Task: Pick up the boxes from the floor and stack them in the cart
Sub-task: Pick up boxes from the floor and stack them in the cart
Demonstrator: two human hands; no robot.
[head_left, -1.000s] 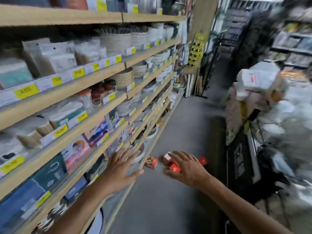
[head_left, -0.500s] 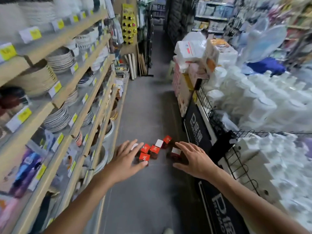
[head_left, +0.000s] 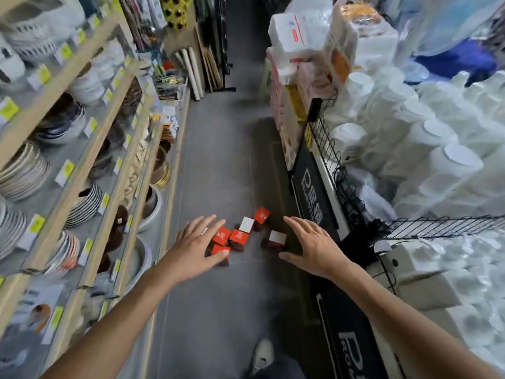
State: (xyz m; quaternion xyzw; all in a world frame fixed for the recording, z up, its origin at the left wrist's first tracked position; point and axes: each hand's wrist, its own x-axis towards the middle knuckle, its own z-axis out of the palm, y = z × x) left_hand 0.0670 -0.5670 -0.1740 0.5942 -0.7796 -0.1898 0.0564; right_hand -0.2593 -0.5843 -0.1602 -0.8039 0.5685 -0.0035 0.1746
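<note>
Several small red and white boxes (head_left: 238, 236) lie in a loose cluster on the grey aisle floor (head_left: 213, 160). One white-topped box (head_left: 276, 238) sits a little apart on the right. My left hand (head_left: 195, 246) reaches out over the cluster's left side with fingers spread, covering part of one box; it holds nothing. My right hand (head_left: 310, 244) stretches toward the right side of the cluster, fingers straight, empty. The black wire cart (head_left: 338, 170) stands along the right, piled with white wrapped goods.
Wooden shelves (head_left: 82, 149) with plates and bowls run along the left of the narrow aisle. A stack of pink and white packs (head_left: 295, 64) stands beyond the cart. My shoe (head_left: 261, 354) shows at the bottom. Boards lean at the aisle's far end.
The view has swung right and down from the shelves to the aisle floor. Both hands stay outstretched and now hover over the boxes, which appear closer and more centred.
</note>
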